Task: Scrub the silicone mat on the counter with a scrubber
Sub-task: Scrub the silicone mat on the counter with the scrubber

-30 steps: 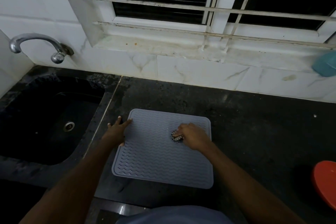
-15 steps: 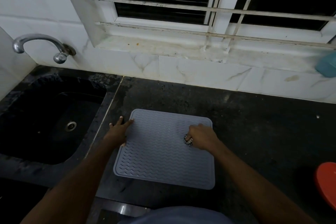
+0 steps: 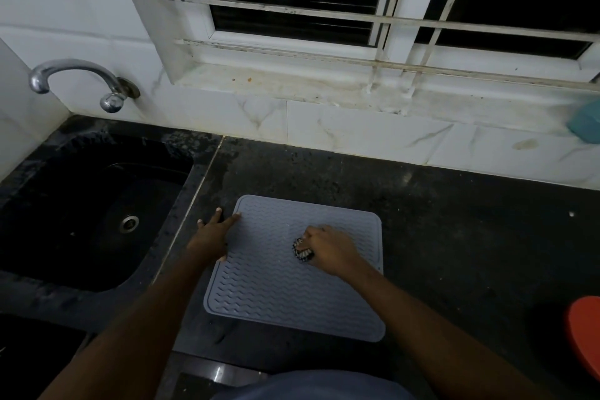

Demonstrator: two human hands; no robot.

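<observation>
Right hand (image 3: 328,248) with scrubber (image 3: 303,250) back leftward toward mat (image 3: 276,295) centre.

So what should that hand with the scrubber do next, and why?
Probably pull the scrubber down toward the mat's near edge. The right hand grips it at the upper middle, the lower half lies uncovered, and the left hand pins the left edge to the counter.

To your left you see a black sink (image 3: 81,204) set into the dark bench (image 3: 454,237), with a round metal drain (image 3: 129,223) in its bottom. A chrome tap (image 3: 78,81) comes out of the white marble wall above it. Behind the bench is a barred window (image 3: 389,3) with a stained sill (image 3: 324,84). At the right edge you see part of a teal object (image 3: 586,123) and part of a red-orange one (image 3: 584,334).
</observation>
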